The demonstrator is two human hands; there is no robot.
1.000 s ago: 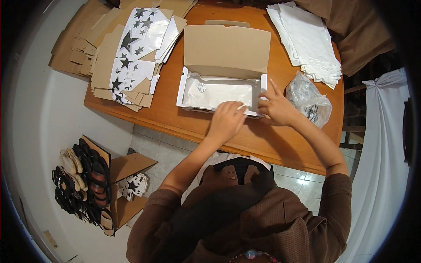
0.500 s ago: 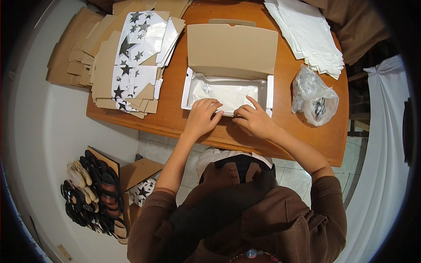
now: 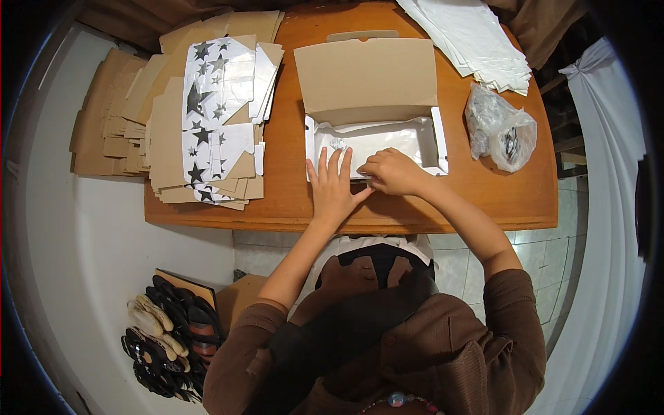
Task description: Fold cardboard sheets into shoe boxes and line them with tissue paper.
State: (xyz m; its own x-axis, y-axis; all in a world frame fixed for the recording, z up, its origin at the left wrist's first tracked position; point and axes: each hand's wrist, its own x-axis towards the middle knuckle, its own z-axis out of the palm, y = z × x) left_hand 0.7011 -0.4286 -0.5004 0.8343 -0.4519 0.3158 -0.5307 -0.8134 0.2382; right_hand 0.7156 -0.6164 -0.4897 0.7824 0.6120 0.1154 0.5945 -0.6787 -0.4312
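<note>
An open cardboard box (image 3: 366, 79) stands in front of me, white outside and plain brown inside, its lid raised away from me. White paper (image 3: 394, 136) lines it, and a small shiny packet (image 3: 337, 143) lies on the paper at the left. My left hand (image 3: 333, 190) lies across the near wall with fingers spread, their tips reaching inside by the packet. My right hand (image 3: 393, 173) is at the middle of that wall, fingers curled together. Whatever its fingertips pinch is hidden. The two thumbs are close together.
Flat cardboard blanks, some star-printed (image 3: 207, 124), are stacked at the table's left. White paper sheets (image 3: 477, 48) lie at the far right, with a clear plastic bag (image 3: 508, 131) of small items nearer. Several sandals (image 3: 169, 332) sit below left, beyond the table's front edge (image 3: 277, 225).
My left hand has spread its fingers and reached over the near wall. My right hand has moved left toward it and curled its fingers. The view has shifted slightly.
</note>
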